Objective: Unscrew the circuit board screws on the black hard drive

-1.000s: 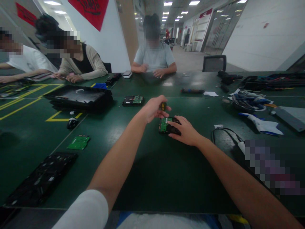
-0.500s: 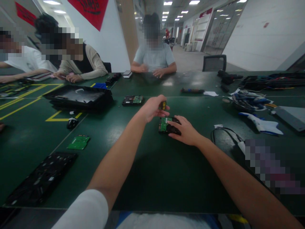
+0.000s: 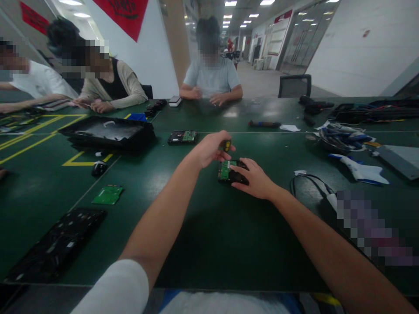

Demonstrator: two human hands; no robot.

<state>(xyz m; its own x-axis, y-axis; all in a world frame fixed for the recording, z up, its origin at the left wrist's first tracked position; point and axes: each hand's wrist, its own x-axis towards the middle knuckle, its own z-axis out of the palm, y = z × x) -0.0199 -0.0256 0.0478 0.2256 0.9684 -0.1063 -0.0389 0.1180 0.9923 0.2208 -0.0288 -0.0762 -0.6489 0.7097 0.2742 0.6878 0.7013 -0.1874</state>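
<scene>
A black hard drive [image 3: 228, 172] with a green circuit board on top lies on the green table [image 3: 203, 226] in front of me. My right hand [image 3: 255, 179] rests on its right side, fingers pressed down on it. My left hand [image 3: 209, 149] is closed around a small screwdriver [image 3: 225, 145] with a black and yellow handle, held upright just above the drive's far edge.
A second hard drive [image 3: 182, 137] lies farther back. A black tray [image 3: 109, 133], a mouse [image 3: 98, 168], a loose green board [image 3: 108, 195] and a black panel [image 3: 55, 244] are on the left. Cables [image 3: 340, 136] and a black cord [image 3: 310, 185] lie right. Three people sit across the table.
Almost nothing has moved. My left hand has shifted the screwdriver slightly over the drive; my right hand stays on the drive.
</scene>
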